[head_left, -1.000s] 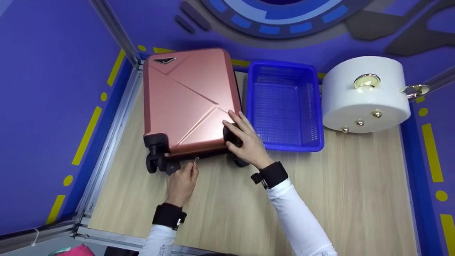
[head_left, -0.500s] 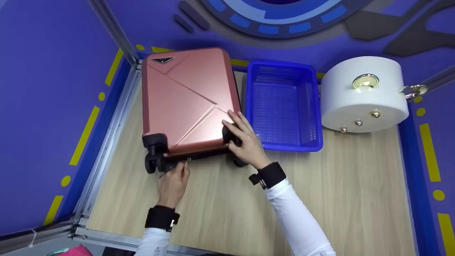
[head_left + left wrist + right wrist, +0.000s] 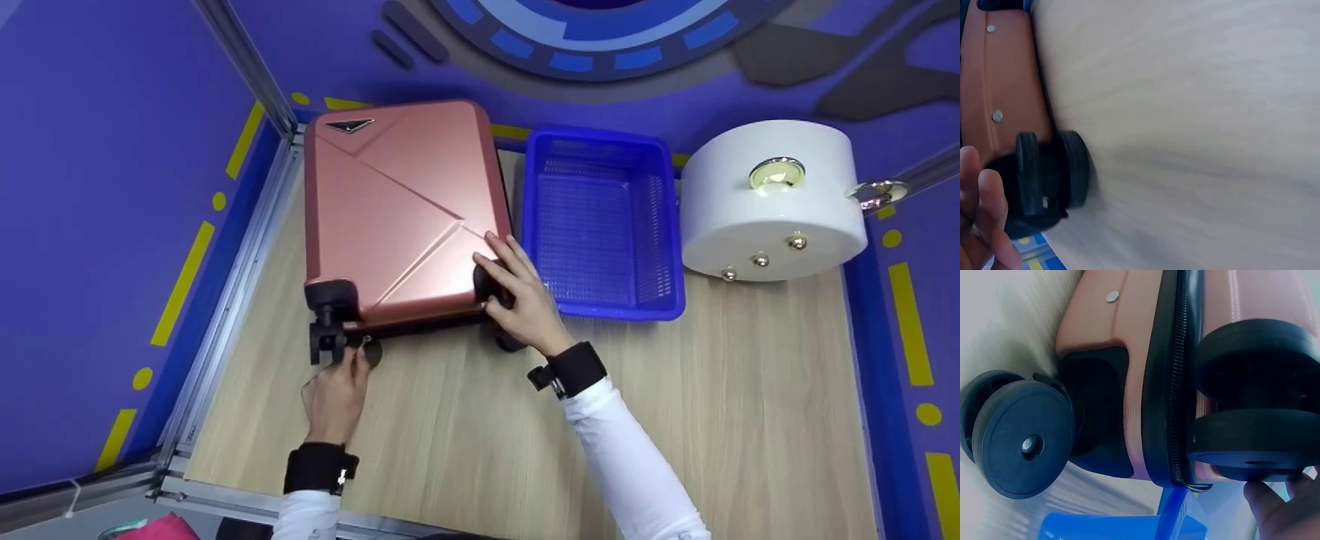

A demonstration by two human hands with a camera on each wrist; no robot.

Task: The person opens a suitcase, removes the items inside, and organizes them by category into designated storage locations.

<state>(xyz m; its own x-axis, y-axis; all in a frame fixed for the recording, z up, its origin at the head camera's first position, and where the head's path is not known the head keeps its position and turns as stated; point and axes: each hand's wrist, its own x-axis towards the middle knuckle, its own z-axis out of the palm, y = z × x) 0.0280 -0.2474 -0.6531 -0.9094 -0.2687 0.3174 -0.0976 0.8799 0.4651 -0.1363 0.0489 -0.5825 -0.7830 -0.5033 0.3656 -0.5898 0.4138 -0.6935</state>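
A rose-pink hard-shell suitcase (image 3: 397, 210) lies flat on the wooden surface, its wheeled end toward me. My left hand (image 3: 336, 394) is at the near left corner, thumb and finger pinching a small metal zipper pull (image 3: 366, 340) beside the black wheels (image 3: 328, 337). In the left wrist view, the fingers of this hand (image 3: 988, 208) appear close to a double wheel (image 3: 1075, 169). My right hand (image 3: 529, 304) rests with spread fingers over the near right corner and its wheel. Between the shell halves runs a black zipper (image 3: 1178, 377), its teeth together in the right wrist view.
Close along the suitcase's right side stands a blue plastic basket (image 3: 604, 311). Farther right is a white round case (image 3: 772, 202) with gold handles and small gold feet. Blue panels (image 3: 112, 225) wall in the left, back and right. Something pink (image 3: 161, 527) shows at the bottom left.
My left hand has slid leftward along the suitcase's near edge with the zipper pull, from mid-edge to the left wheels. The right hand and the suitcase have stayed in place.
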